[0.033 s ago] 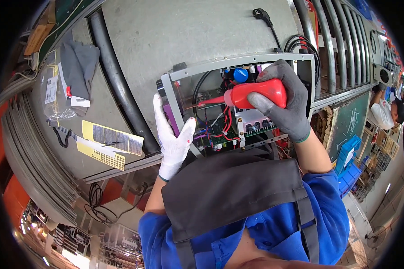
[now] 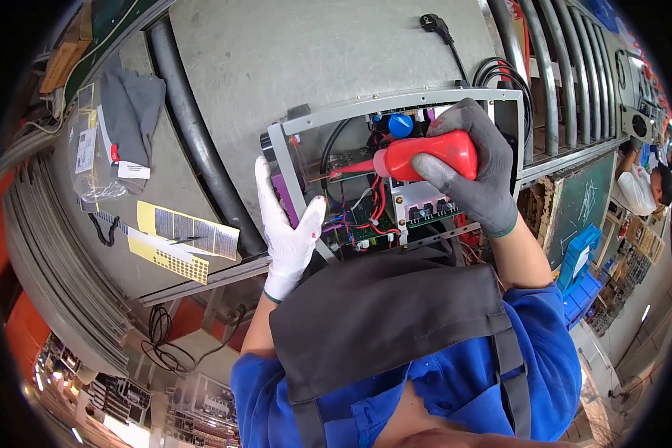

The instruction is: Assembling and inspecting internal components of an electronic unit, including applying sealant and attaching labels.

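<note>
**Red-handled screwdriver at work inside an open metal chassis**

The person's right hand (image 2: 474,168), in a dark grey knitted glove, is clenched around the fat red plastic handle of a screwdriver (image 2: 418,157). The tool lies nearly level, its thin shaft reaching leftward from the handle into the open grey sheet-metal chassis (image 2: 396,101); where the tip lands among the wiring cannot be told.

The left hand (image 2: 287,228), in a white glove, is pressed against the chassis's left wall, fingers stretched upward along the metal and thumb spread toward the inside. It braces the frame rather than closing around anything.

Inside the chassis sit a round blue capacitor (image 2: 400,124) just above the screwdriver handle, red and black wires (image 2: 377,205) below the shaft, and a green circuit board with a pale terminal block (image 2: 425,209) under the right hand.

The chassis rests on a grey workbench top (image 2: 291,60). A thick dark hose (image 2: 194,134) runs across the bench just left of the chassis. Farther left lie yellow label sheets (image 2: 175,235), and beyond them a folded grey cloth (image 2: 131,112) beside a clear plastic bag (image 2: 89,160). A black plug and cable (image 2: 440,30) lie above the chassis. To its right run grey metal bars (image 2: 567,75), and well beyond them another person in a white top (image 2: 638,187) is partly visible.

The person wears a blue shirt and a dark grey apron (image 2: 384,321), seen below the chassis.
</note>
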Tool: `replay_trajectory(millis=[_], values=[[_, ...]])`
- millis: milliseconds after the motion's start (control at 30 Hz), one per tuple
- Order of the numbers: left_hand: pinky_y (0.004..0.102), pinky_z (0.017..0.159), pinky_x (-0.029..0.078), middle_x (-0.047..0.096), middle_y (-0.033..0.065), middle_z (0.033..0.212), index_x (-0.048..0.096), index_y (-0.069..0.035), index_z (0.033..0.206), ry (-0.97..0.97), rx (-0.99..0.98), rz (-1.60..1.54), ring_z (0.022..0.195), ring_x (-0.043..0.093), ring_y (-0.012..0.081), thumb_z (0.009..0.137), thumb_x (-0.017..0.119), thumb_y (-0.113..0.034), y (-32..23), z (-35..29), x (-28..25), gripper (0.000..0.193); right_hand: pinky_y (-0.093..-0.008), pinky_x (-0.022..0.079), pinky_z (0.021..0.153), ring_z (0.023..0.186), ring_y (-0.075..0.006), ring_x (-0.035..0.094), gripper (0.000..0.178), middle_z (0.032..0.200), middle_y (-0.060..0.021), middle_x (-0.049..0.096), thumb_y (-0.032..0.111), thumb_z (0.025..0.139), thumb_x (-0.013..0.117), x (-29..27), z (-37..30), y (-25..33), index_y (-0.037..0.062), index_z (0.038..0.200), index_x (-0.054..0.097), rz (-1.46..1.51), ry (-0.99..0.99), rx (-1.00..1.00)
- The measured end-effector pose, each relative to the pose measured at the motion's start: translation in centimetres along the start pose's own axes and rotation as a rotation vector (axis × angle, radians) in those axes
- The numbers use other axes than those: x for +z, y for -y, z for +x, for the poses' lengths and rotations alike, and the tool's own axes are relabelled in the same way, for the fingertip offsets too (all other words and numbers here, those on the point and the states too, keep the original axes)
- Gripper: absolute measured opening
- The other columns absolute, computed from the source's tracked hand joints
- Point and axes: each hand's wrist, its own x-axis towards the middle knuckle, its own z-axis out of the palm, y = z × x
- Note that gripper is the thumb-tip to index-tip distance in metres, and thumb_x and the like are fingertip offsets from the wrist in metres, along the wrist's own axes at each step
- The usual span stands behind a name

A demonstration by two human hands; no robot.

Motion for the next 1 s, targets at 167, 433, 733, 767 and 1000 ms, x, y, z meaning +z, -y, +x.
replay_trajectory(millis=[167,433,733,767,1000], values=[[0.0388,0.113,0.036,0.037,0.0188,0.152,0.014,0.002,0.160,-0.002,-0.020,-0.058,0.135,0.044,0.0254,0.082,0.071,-0.006,0.5,0.0,0.0,0.097,-0.0339,0.049,0.073,0.080,-0.0240,0.060,0.033,0.091,-0.0109,0.061,0.020,0.077,0.083,0.7,0.5,-0.1,0.0015,0.097,0.065,-0.104,0.025,-0.060],[0.0372,0.112,0.038,0.038,0.0177,0.150,0.014,0.002,0.160,-0.014,-0.015,-0.026,0.133,0.045,0.0249,0.081,0.070,-0.002,0.1,-0.3,0.1,0.097,-0.0385,0.049,0.066,0.074,-0.0305,0.060,0.034,0.082,-0.0115,0.059,0.019,0.073,0.086,4.2,2.1,0.1,0.0047,0.093,0.062,-0.352,0.103,-0.254],[0.0405,0.121,0.025,0.025,0.0231,0.161,0.013,0.006,0.159,0.014,-0.026,-0.003,0.148,0.030,0.0296,0.082,0.072,-0.005,1.3,-0.2,-0.7,0.097,-0.0377,0.050,0.066,0.074,-0.0296,0.061,0.034,0.085,-0.0121,0.059,0.019,0.074,0.087,5.0,2.3,-1.0,0.0044,0.093,0.062,-0.358,0.127,-0.245],[0.0405,0.121,0.025,0.025,0.0231,0.161,0.013,0.006,0.159,0.012,-0.026,-0.006,0.148,0.030,0.0296,0.082,0.072,-0.005,1.5,-0.2,-0.8,0.097,-0.0373,0.050,0.066,0.074,-0.0292,0.062,0.034,0.086,-0.0123,0.059,0.018,0.074,0.087,5.0,2.3,-1.2,0.0041,0.093,0.062,-0.337,0.129,-0.232],[0.0399,0.118,0.029,0.031,0.0203,0.157,0.014,0.003,0.159,0.006,0.009,-0.012,0.143,0.036,0.0279,0.081,0.068,-0.003,1.1,0.0,-0.6,0.095,-0.0365,0.051,0.067,0.074,-0.0282,0.062,0.033,0.085,-0.0120,0.059,0.018,0.075,0.086,5.2,2.7,-0.7,0.0034,0.092,0.062,-0.359,0.132,-0.212]])
